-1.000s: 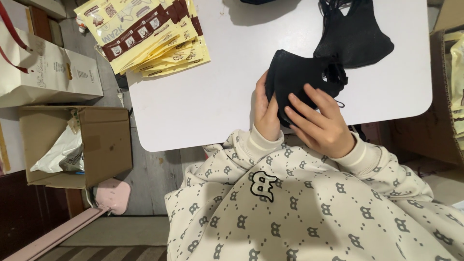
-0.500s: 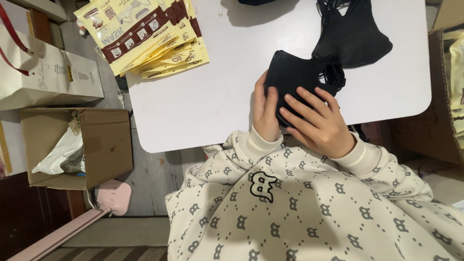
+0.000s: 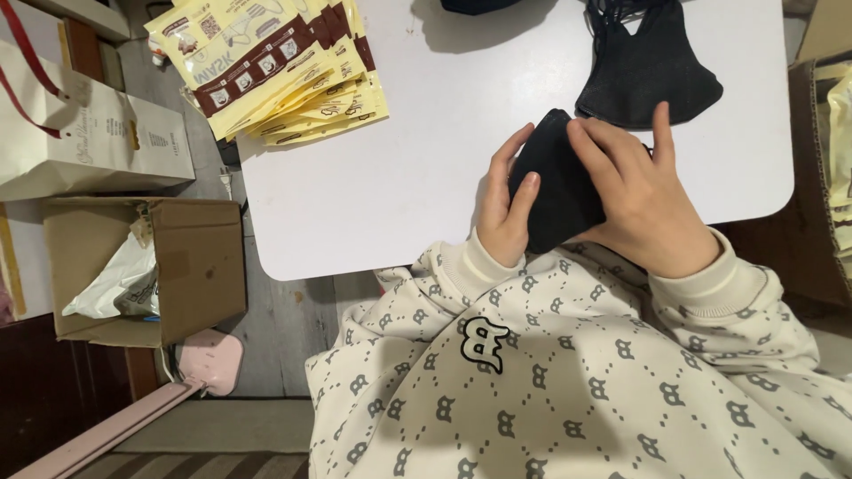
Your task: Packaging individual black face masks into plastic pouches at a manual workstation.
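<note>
A folded black fabric mask [image 3: 552, 186] sits at the near edge of the white table [image 3: 417, 177], held between both hands. My left hand [image 3: 506, 208] grips its left side with the fingers along the edge. Pressing flat on its right half is my right hand [image 3: 643, 200], fingers spread over the top. Just beyond lies a pile of black masks [image 3: 648, 75] with thin straps.
A fanned stack of yellow and brown flat packets [image 3: 275, 66] lies on the table's far left corner. On the floor to the left stand an open cardboard box [image 3: 146, 270] with a plastic bag inside and a white paper bag [image 3: 89, 142]. Another cardboard box [image 3: 821, 177] stands right.
The black mask has been folded narrower and turned more upright. My right hand has shifted from the mask's lower middle to its right side.
</note>
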